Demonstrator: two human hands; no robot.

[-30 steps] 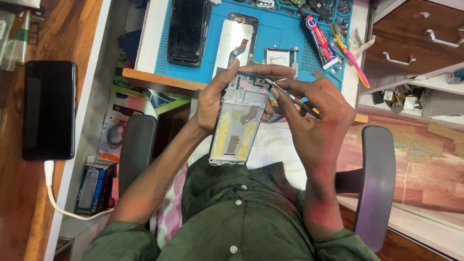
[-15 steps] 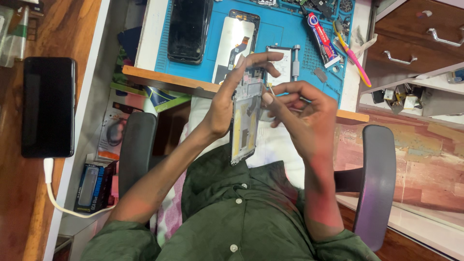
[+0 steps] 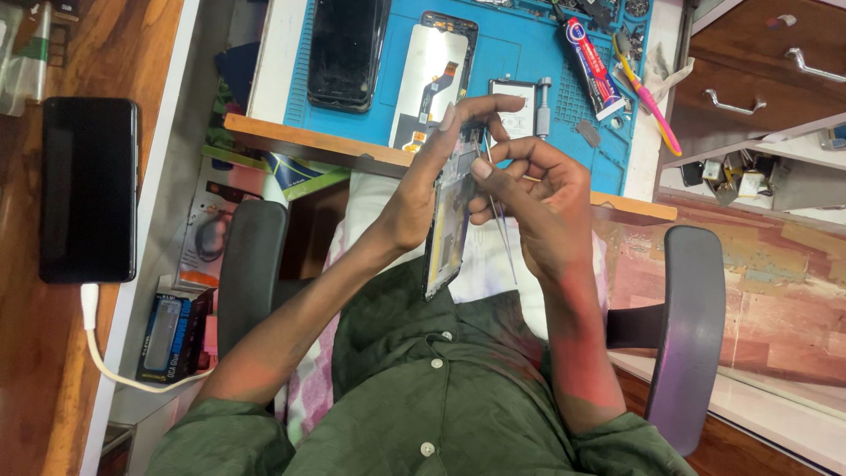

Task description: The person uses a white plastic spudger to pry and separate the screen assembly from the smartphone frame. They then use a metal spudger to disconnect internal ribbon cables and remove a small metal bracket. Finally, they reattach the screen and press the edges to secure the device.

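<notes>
Gripping the phone frame (image 3: 445,220) edge-on in our left hand (image 3: 423,181), long axis running top to bottom in mid-frame, we are pinching tweezers (image 3: 500,220) in our right hand (image 3: 538,207) just right of it.

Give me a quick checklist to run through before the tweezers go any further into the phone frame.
1. Frame held firm: the left hand grips the phone frame, which is turned edge-on to the camera. Ok.
2. Tool in hand: the right hand pinches thin tweezers beside the frame. Ok.
3. Tweezer tip on the right spot: the tip is hidden behind fingers and frame. Cannot tell.
4. Support under the frame: it is held in the air over the lap, off the blue mat. Not ok.
5. Loose parts out of the way: the spare screen lies on the mat. Ok.
</notes>
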